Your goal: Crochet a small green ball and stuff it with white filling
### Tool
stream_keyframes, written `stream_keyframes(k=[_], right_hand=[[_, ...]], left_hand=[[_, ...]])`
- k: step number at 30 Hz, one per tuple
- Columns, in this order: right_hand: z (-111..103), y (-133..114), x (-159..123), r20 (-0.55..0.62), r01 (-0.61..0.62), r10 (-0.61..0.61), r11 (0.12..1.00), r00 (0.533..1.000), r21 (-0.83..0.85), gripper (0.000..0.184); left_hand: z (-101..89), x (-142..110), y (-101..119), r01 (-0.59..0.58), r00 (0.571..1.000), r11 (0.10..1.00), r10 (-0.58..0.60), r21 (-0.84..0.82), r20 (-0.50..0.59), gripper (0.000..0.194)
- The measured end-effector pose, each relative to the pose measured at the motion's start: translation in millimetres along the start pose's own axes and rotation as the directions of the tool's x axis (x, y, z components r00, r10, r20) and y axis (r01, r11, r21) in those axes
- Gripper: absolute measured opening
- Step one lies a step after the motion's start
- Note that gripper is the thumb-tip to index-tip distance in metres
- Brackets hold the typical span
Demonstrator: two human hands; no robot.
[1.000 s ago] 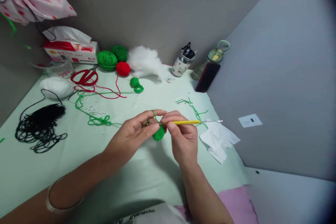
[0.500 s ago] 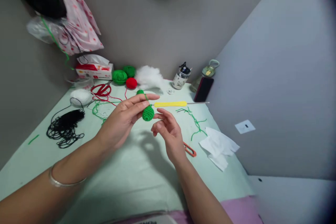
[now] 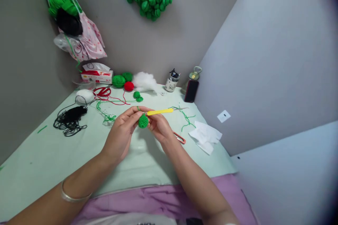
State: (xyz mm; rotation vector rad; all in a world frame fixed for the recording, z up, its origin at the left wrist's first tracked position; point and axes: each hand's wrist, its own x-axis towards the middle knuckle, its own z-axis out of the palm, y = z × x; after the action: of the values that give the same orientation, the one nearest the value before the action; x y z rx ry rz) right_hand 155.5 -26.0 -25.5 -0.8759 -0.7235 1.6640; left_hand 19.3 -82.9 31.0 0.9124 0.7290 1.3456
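Green crocheted piece (image 3: 143,121): hung just below my left fingertips, above the counter (image 3: 132,168), its rounded end downward.
Left fingers (image 3: 134,119): thumb and forefinger together, clamped on the top of the piece; a green strand (image 3: 137,108) looped over the forefinger.
Right fingers (image 3: 156,122): bent in at the right side of the piece, partly hidden; I could not tell how tightly they closed.
Crochet hook (image 3: 160,112): yellow handle slanted over my right fingers, metal shaft pointing right, away from the piece.
Tissue box (image 3: 97,76): beyond the piece to the left, red and white; its printed characters were too small to read.
Shirt lettering (image 3: 146,224): nearer me than the piece, dark and cut off, not readable in full.
Yarn: red ball (image 3: 129,86) and green balls (image 3: 118,81) beyond the piece; black tangle (image 3: 70,119) well to its left.
Patterned cup (image 3: 171,83) and phone (image 3: 191,91): beyond the piece to the right, the phone propped upright, screen dark.
White tissue (image 3: 206,136): right of the piece, crumpled.
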Motion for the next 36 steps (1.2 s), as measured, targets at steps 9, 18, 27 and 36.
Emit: stream_keyframes(k=[9,18,27,36], right_hand=[[-8,12,29,-0.146,0.102,-0.097,0.995,0.984,0.026,0.013],[-53,-6,36,-0.238,0.294,-0.401,0.875,0.885,-0.384,0.012],[-155,-160,56,0.112,0.337,-0.824,0.1,0.556,-0.936,0.017],[-219,-99,85,0.334,0.246,-0.669,-0.226,0.663,-0.942,0.026]], left_hand=[[-18.7,39,-17,0.047,0.982,0.982,-0.079,-0.185,-0.17,0.006],[-59.2,78,-42,0.093,0.913,0.943,-0.209,-0.32,-0.35,0.007],[-71.9,52,-57,0.199,0.918,0.94,-0.277,-0.276,-0.284,0.006],[-73.5,50,-69,0.275,0.881,0.929,-0.346,-0.247,-0.321,0.009]])
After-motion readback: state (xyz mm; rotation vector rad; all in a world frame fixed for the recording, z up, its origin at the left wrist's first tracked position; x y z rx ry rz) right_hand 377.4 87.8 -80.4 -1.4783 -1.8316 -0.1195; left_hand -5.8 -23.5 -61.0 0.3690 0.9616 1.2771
